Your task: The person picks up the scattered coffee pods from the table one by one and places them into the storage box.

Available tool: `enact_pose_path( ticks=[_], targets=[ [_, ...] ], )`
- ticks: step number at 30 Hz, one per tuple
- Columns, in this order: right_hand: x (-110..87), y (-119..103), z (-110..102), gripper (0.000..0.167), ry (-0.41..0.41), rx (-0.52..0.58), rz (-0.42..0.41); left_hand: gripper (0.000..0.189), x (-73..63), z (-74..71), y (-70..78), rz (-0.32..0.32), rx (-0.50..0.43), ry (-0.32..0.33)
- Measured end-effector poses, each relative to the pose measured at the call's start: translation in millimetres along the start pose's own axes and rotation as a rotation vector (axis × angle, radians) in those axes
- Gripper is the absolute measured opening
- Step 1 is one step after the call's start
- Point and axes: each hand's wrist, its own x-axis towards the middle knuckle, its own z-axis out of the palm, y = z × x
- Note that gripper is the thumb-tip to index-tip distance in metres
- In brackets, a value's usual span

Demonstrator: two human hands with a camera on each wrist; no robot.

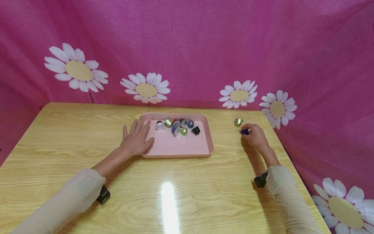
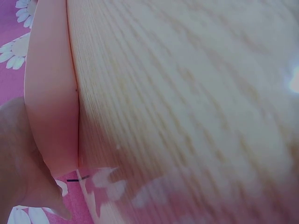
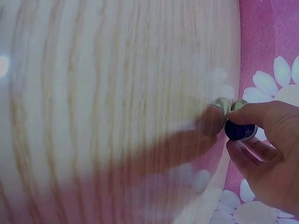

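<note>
In the head view my right hand (image 1: pixel 256 137) pinches a dark blue coffee capsule (image 1: pixel 244 131) between thumb and fingers, low over the right side of the table. The right wrist view shows the same blue capsule (image 3: pixel 239 130) between thumb and fingertips. Just beyond it a gold-green capsule (image 1: pixel 238 122) sits on the table. My left hand (image 1: pixel 135 139) lies with fingers spread on the left rim of a pink tray (image 1: pixel 175 148). Inside the tray is a loose cluster of several capsules, among them a light green one (image 1: pixel 168 122), a yellow-green one (image 1: pixel 183 132) and a black one (image 1: pixel 196 130).
The wooden table (image 1: pixel 187 188) carries a bright light reflection in front of the tray. A pink curtain (image 1: pixel 193 58) with white daisies hangs along the table's back and right edges. A dark wrist device (image 1: pixel 261 179) is under the right sleeve.
</note>
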Motion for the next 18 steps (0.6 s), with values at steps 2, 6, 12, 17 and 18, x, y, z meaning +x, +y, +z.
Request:
enact_pose_path(
  ticks=[2,6,12,17,18],
  targets=[
    [-0.2,-0.6,-0.4,0.029,0.003,-0.001,-0.005,0.074,0.1,-0.1,0.4,0.000,0.003,-0.001],
    [-0.4,-2.2,-1.6,0.030,0.014,-0.004,-0.024,0.075,0.5,-0.6,1.0,-0.003,0.010,-0.005],
    [-0.5,-7.9,-3.2,0.028,0.033,0.005,-0.048,0.074,0.2,-0.5,1.7,-0.005,0.004,-0.006],
    [-0.9,-15.5,-4.1,0.027,0.041,0.048,-0.060,0.075,0.1,-0.8,1.7,-0.005,0.014,-0.007],
    [-1.1,-17.2,-4.2,0.027,0.041,0.056,-0.065,0.075,0.1,-0.9,1.8,-0.005,0.015,-0.008]
  ],
)
